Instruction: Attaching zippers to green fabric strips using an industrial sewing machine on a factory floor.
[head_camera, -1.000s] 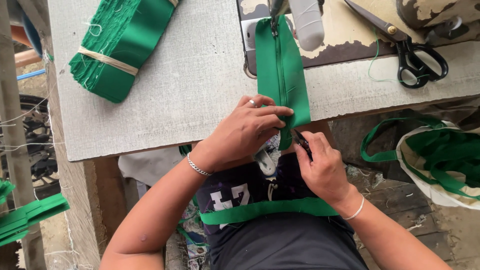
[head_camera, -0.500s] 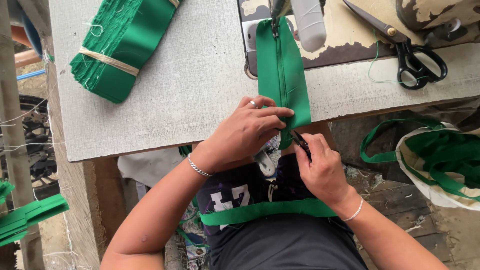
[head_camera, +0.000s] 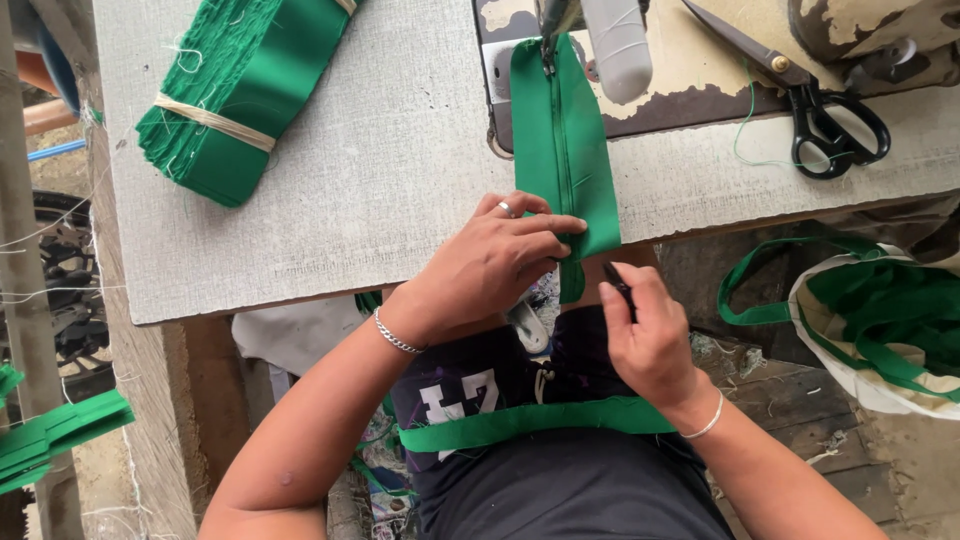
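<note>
Nearest, lap: a green strap (head_camera: 530, 422) is seen lying across the person's dark shirt, below both hands.
Right hand: the right hand (head_camera: 650, 335) is held off the tabletop edge, its fingers (head_camera: 622, 300) closed narrowly around a small dark tool (head_camera: 617, 283); what kind of tool cannot be told.
Left hand: the left hand (head_camera: 495, 262) is laid on the near end of the green zippered fabric piece (head_camera: 563, 150), fingers curled and pressing it at the tabletop edge.
Key relation: the fabric piece's long axis runs straight away from the person; its near tail hangs over the edge, just left of the right fingertips. The left hand is already touching it, so it is the nearer.
Tabletop: the grey tabletop (head_camera: 350, 200) carries the fabric piece.
Far end: the piece's far tip is tucked under the sewing machine foot (head_camera: 552, 20).
Farther: black scissors (head_camera: 815, 105) at right, a tied bundle of green fabric (head_camera: 240, 95) at left.
</note>
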